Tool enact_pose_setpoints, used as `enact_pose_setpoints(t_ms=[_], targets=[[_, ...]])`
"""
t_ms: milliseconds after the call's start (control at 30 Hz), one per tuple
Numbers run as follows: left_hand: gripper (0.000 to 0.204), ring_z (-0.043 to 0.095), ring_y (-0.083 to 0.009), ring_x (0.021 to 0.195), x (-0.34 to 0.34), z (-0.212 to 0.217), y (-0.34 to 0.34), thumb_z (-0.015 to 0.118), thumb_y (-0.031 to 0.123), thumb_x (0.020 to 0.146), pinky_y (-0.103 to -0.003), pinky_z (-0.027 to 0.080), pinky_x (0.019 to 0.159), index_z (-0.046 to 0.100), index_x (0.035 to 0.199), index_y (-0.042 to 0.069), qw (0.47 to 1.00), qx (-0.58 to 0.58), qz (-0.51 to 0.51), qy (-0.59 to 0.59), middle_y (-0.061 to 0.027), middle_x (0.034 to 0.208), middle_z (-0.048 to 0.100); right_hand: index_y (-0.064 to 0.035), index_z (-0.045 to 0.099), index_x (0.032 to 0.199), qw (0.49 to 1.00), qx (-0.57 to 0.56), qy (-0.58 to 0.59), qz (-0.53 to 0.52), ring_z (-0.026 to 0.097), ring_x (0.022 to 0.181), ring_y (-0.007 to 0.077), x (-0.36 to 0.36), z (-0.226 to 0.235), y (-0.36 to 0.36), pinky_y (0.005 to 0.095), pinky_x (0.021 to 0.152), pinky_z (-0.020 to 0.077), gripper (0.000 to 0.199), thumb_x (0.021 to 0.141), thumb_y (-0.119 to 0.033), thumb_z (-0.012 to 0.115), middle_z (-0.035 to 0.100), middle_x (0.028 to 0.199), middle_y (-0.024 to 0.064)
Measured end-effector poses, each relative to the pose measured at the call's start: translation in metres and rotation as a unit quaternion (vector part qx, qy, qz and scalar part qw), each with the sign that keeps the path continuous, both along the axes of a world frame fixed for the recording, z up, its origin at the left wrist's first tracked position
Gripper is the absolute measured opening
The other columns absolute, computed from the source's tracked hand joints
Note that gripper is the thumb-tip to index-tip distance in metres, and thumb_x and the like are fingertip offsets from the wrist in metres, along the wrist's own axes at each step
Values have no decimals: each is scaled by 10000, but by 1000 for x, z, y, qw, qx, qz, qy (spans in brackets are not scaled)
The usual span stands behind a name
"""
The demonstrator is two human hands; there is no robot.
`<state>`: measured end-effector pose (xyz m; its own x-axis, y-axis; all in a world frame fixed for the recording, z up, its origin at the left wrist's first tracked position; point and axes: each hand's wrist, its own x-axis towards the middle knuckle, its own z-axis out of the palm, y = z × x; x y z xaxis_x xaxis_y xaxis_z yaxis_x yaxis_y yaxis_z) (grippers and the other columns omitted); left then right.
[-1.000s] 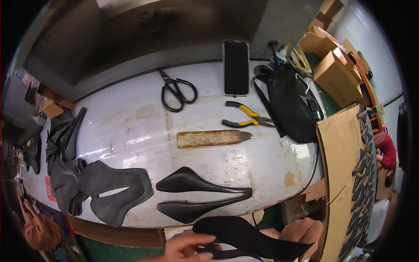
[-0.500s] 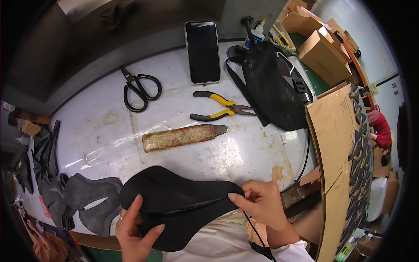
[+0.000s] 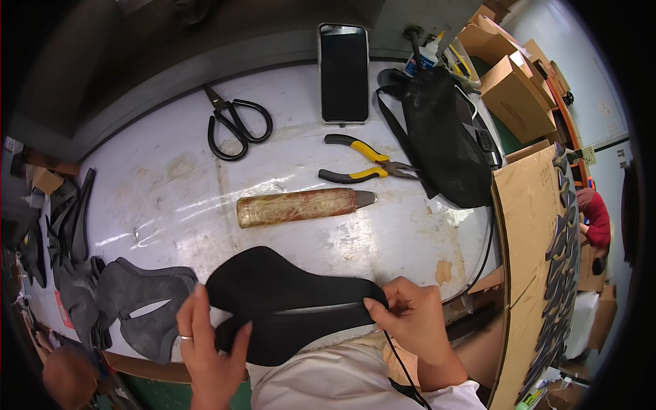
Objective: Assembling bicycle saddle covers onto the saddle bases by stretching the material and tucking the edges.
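A black saddle-shaped cover [image 3: 270, 277] with a long slit down its middle is stretched sideways above the near edge of the table. My right hand [image 3: 413, 321] pinches its narrow right end between thumb and fingers. At the wide left end is my left hand [image 3: 212, 355], a ring on one finger, its thumb against the lower lobe and its fingers at the edge, partly blurred. Grey saddle-shaped pieces [image 3: 154, 277] lie stacked just beyond the left hand. Farther off rests a blade tool with a wrapped handle [image 3: 294, 207].
Black-handled scissors [image 3: 239, 130], yellow-and-black pliers [image 3: 376, 167] and a phone [image 3: 344, 75] lie across the table [image 3: 150, 198]. A black mesh bag [image 3: 444, 137] sits at the far right. Cardboard [image 3: 526, 239] carrying dark pieces stands on the right; a person in red [image 3: 596, 215] is beyond.
The cover's slit has widened, showing light through it. My left hand has shifted slightly toward the cover's left edge. The tabletop things appear farther right and higher as the view shifts.
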<state>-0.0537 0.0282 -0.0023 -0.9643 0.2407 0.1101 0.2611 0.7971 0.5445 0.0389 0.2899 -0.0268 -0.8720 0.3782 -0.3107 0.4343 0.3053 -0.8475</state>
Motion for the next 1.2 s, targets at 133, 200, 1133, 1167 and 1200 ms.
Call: enact_pose_setpoints(t_ms=[133,200,1133,1167,1200], targets=[[873,464,-110,621,6,-3,-20,805,-11,661,-262,397,547,399,1433,21,980,38,49,-186,-93,1058,532,40,608,905,1000,18,-14,2,589,504,46,-3,9,2,201,427,438,137,838,-6,718,610,583,12],[814,557,-140,719,13,-12,-21,839,98,707,-250,469,608,396,1381,-12,946,102,101,-291,-123,1063,519,56,604,986,1000,-25,-9,9,595,507,55,-3,7,4,205,430,465,194,851,-33,711,606,589,19],[109,649,-215,914,36,63,-16,673,75,795,-365,514,826,710,895,54,747,115,-485,439,-71,957,667,-31,626,906,878,14,447,171,654,894,279,-17,63,-52,352,796,526,367,630,-72,865,614,1129,248],[151,637,-227,973,42,63,-12,685,112,802,-392,496,876,704,937,47,776,103,-511,356,-83,992,665,-23,638,919,891,-53,430,137,647,953,281,-13,63,-54,340,819,522,350,653,-69,859,611,1147,262],[201,626,-240,1033,49,67,-10,697,148,809,-419,478,926,697,979,41,799,89,-531,269,-95,1027,663,-15,650,933,897,-122,411,105,640,1011,283,-9,67,-55,328,841,518,333,675,-66,854,608,1165,275]])
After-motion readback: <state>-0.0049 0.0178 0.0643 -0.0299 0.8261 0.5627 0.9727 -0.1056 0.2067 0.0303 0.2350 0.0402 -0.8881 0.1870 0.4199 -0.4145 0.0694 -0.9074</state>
